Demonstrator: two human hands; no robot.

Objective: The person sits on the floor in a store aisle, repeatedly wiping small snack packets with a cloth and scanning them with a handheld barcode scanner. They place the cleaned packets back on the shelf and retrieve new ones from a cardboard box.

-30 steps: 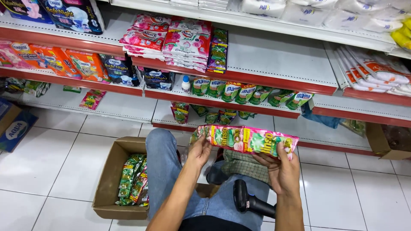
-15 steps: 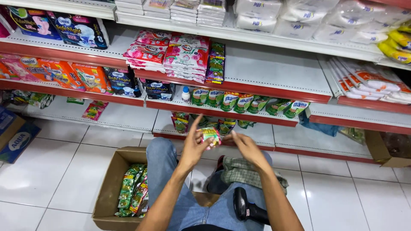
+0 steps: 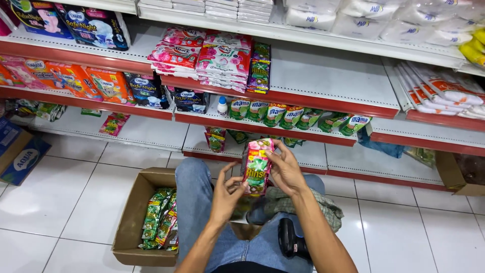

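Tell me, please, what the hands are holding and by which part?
A folded strip of sachets. The right hand grips its upper right edge; the left hand touches its lower left side with the fingertips.

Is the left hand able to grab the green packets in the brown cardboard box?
Probably yes: the brown cardboard box lies open beside the left knee, green packets uncovered, but the left hand holds a sachet strip.

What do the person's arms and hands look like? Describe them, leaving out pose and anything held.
Both forearms are bare, with no sleeves showing up to the bottom edge of the picture. The left hand and right hand wear no gloves. No watch, bracelet or ring can be made out on either. Below the arms the person wears blue jeans.
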